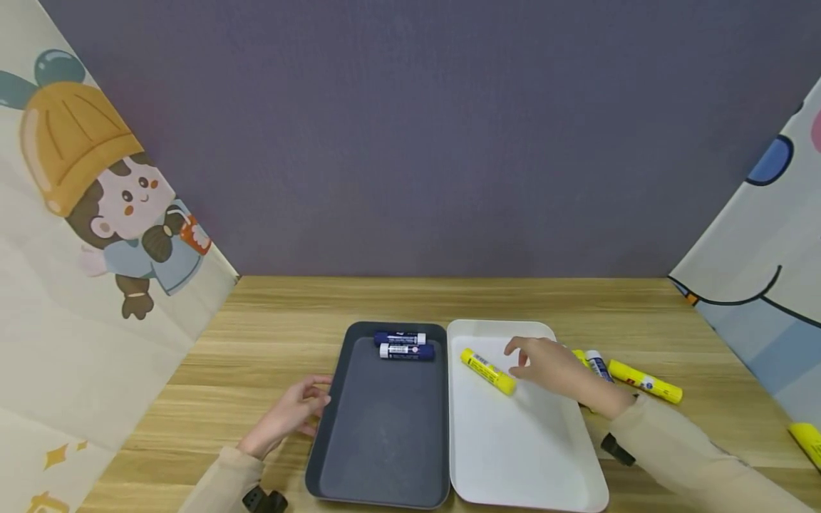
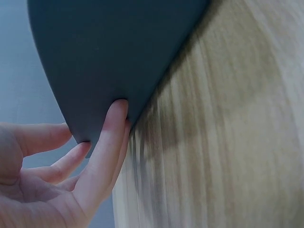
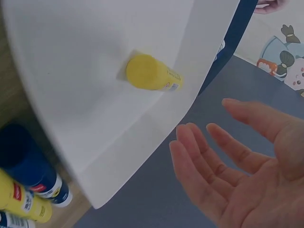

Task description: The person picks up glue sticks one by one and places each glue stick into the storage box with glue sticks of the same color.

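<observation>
Your hands are doing different work at the bench (image 1: pixel 385 296). Your left hand (image 1: pixel 296 407) lightly holds the left edge of the dark grey tray (image 1: pixel 385 427), with the thumb at the rim and the fingers, gently bent, against the outer wall. Your right hand (image 1: pixel 550 367) is raised over the white tray (image 1: pixel 513 456), with thumb and fingers well parted and nothing between them; the right wrist view shows the palm bare too

The yellow tube (image 1: pixel 487 372) lies in the far part of that white tray, slantwise, its far end toward the left. Your right thumb and forefinger are just to the right of it, apart from it. The two trays lie side by side, their long edges next to each other, the dark one on your left

At the far end of the dark tray you have two dark blue tubes (image 1: pixel 407 352) lying crosswise, close together, each with one white end. To the right of the white tray, more tubes lie on the bench: a blue-and-white tube (image 1: pixel 598 364) partly behind your right arm, yellow ones around it, including a longer-showing yellow tube (image 1: pixel 644 381) on its right side. One more yellow tube (image 1: pixel 807 443) is cut off at the right edge of the head view. You have a dark panel (image 1: pixel 410 142) standing behind the bench, and a cartoon figure (image 1: pixel 137 206) on the left wall
</observation>
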